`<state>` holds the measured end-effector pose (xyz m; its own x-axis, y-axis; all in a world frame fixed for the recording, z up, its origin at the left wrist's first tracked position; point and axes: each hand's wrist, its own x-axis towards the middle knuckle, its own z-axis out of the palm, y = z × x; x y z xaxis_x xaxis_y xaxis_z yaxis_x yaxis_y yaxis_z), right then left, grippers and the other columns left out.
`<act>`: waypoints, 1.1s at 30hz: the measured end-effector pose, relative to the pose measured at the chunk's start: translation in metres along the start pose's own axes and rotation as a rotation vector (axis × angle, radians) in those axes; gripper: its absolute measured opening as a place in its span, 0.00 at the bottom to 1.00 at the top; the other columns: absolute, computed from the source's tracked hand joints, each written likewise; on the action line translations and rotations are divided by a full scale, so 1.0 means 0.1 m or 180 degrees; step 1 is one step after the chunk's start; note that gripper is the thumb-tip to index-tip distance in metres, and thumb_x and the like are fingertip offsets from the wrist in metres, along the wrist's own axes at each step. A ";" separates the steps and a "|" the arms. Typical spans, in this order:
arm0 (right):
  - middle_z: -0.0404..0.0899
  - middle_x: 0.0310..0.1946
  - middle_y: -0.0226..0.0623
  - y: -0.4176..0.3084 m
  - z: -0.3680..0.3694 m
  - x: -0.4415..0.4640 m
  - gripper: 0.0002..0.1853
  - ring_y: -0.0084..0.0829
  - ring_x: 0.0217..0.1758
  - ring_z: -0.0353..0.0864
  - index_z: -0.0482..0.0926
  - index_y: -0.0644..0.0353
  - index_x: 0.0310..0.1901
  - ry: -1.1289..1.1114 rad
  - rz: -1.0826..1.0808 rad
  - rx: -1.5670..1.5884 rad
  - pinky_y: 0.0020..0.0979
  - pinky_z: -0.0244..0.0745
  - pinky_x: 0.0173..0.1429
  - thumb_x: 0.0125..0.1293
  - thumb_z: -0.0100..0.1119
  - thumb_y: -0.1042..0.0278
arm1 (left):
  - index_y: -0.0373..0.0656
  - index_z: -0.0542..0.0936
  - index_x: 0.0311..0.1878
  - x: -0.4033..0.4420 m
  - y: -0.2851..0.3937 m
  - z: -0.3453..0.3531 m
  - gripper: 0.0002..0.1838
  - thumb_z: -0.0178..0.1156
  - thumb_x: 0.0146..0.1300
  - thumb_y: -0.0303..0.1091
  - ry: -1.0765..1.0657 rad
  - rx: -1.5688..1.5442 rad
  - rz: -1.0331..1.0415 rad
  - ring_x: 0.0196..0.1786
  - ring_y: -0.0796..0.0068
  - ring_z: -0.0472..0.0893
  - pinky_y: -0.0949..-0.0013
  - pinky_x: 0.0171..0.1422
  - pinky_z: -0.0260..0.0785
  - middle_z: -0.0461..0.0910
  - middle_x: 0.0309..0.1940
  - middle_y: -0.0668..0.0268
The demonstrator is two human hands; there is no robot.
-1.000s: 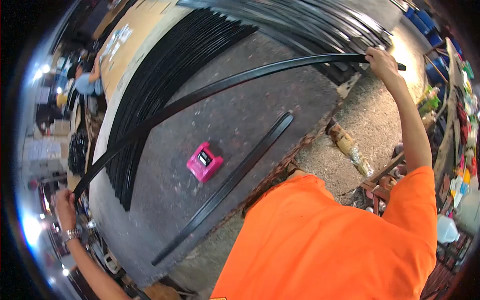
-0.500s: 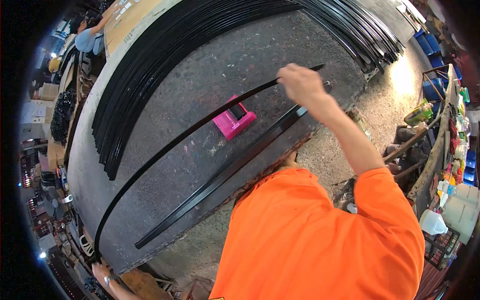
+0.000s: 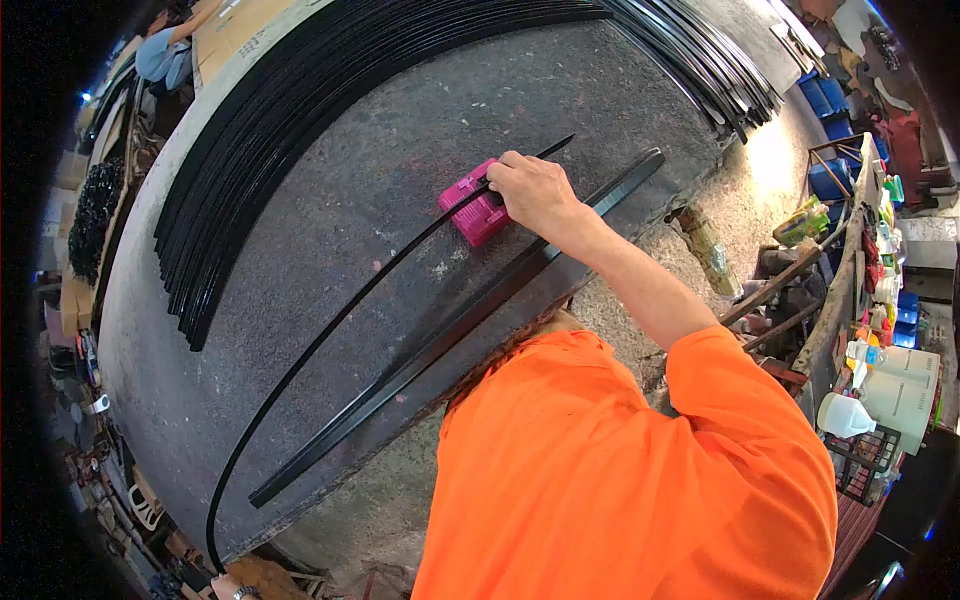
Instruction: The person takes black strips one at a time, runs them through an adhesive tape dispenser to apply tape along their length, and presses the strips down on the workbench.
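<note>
A long thin black strip point(image 3: 330, 322) bows across the table from lower left to upper right. My right hand point(image 3: 535, 195) is closed around it near its far end, whose tip pokes out past the fingers. Under that hand lies a bright pink box-like thing point(image 3: 483, 225), partly covered by the strip and fingers; its kind is unclear. At the bottom edge my left hand point(image 3: 227, 588), mostly cut off, grips the strip's near end. Closer to my body, several dark flat strips point(image 3: 450, 330) lie bundled along the table's front edge.
A thick row of long black strips point(image 3: 250, 170) curves over the far side of the dark table point(image 3: 330, 240). Another person point(image 3: 165, 58) in blue is at the upper left. To the right stand a cluttered bench, blue bins point(image 3: 825, 97) and a white jug point(image 3: 845, 415).
My right hand has moved left and down with the strip, which now crosses over the pink thing. The left hand has dropped toward the bottom edge. The view has shifted slightly.
</note>
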<state>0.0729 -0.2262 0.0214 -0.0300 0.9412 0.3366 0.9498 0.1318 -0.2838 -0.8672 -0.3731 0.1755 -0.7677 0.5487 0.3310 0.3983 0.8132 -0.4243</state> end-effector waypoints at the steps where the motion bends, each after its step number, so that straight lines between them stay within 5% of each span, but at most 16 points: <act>1: 0.80 0.38 0.39 0.02 0.01 -0.02 0.03 0.44 0.42 0.86 0.80 0.57 0.38 -0.0021 0.0062 -0.0006 0.43 0.83 0.45 0.63 0.60 0.74 | 0.39 0.83 0.51 0.04 0.01 0.08 0.15 0.58 0.74 0.40 0.0005 -0.0033 -0.0013 0.49 0.45 0.85 0.46 0.53 0.76 0.87 0.47 0.50; 17: 0.82 0.42 0.41 0.89 -0.30 -0.26 0.05 0.48 0.46 0.87 0.80 0.55 0.41 -0.0211 0.0930 -0.0816 0.47 0.84 0.48 0.71 0.60 0.64 | 0.35 0.82 0.46 -0.22 1.22 0.70 0.16 0.57 0.73 0.40 -0.0460 -0.0683 0.1735 0.50 0.39 0.84 0.42 0.53 0.76 0.86 0.45 0.44; 23: 0.82 0.45 0.42 1.54 -0.57 -0.35 0.07 0.53 0.48 0.86 0.79 0.53 0.45 -0.0294 0.1350 -0.1081 0.52 0.82 0.51 0.73 0.58 0.61 | 0.45 0.84 0.47 -1.17 1.92 0.17 0.11 0.63 0.71 0.42 -0.0528 -0.0626 0.1431 0.48 0.44 0.86 0.45 0.49 0.76 0.87 0.43 0.51; 33: 0.81 0.57 0.37 2.82 -1.15 -0.58 0.12 0.49 0.60 0.83 0.79 0.48 0.53 -0.0763 0.2297 -0.1343 0.51 0.78 0.61 0.77 0.53 0.53 | 0.46 0.85 0.46 -2.22 2.74 -0.25 0.11 0.61 0.71 0.41 -0.0428 -0.0852 0.1772 0.50 0.45 0.84 0.44 0.53 0.76 0.86 0.46 0.53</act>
<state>0.3780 -0.2793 0.0256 0.6043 0.7967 -0.0090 0.7967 -0.6041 0.0176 -0.5747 -0.2675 0.0066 -0.4587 0.8886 0.0051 0.8547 0.4427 -0.2710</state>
